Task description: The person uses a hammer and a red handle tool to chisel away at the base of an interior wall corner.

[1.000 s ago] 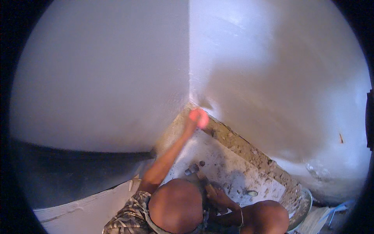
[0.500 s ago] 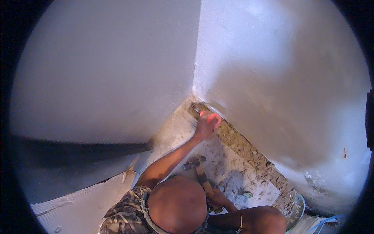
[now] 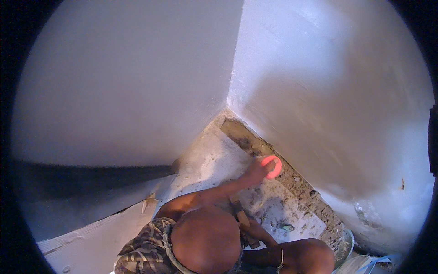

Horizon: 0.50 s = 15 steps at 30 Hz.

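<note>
Neither my left hand nor my right hand shows. Below me another person crouches in the corner, seen from above by the head [image 3: 205,239] and a camouflage sleeve [image 3: 143,249]. That person's left hand [image 3: 256,173] is closed around a tool with a bright pink ring-shaped guard [image 3: 278,168], over the edge of a broken strip [image 3: 246,137] along the right wall. The tool's tip is hidden. In their right hand [image 3: 255,230] is a hammer [image 3: 239,213], held by its wooden handle; their left forearm covers the hammer's head.
Grey left wall [image 3: 123,86] and pale right wall [image 3: 292,59] meet ahead. Rubble lies on the pale floor slab [image 3: 214,153]. A small round green-and-white object [image 3: 287,227] rests near the person's right arm. Clear plastic and blue strands [image 3: 376,260] lie at lower right; a dark band [image 3: 91,182] crosses the left.
The other person's left hand has moved right and nearer along the broken strip, taking the pink-guarded tool out of the far corner. Their forearm now covers the hammer's head.
</note>
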{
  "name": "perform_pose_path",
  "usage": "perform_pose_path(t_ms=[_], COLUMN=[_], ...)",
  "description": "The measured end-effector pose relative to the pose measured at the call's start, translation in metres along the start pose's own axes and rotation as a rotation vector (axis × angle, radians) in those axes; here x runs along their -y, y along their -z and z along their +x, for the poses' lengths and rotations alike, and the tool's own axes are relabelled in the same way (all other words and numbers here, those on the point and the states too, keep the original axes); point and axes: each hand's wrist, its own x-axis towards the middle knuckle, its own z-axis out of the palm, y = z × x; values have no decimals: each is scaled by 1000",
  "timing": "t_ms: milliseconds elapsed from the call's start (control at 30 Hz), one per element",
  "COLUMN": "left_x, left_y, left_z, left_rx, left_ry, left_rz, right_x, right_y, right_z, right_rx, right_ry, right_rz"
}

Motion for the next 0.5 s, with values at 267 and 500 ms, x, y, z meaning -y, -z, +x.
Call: perform_pose_path(t_ms=[267,500], left_x=[52,-2], left_y=[80,48], left_z=[64,44], left_rx=[-69,-142], left_ry=[-187,143], left_rz=[295,-189], right_x=[8,-20], right_y=[-6,0], right_z=[5,18], right_rx=[34,24], right_ry=[97,105], right_rz=[54,40])
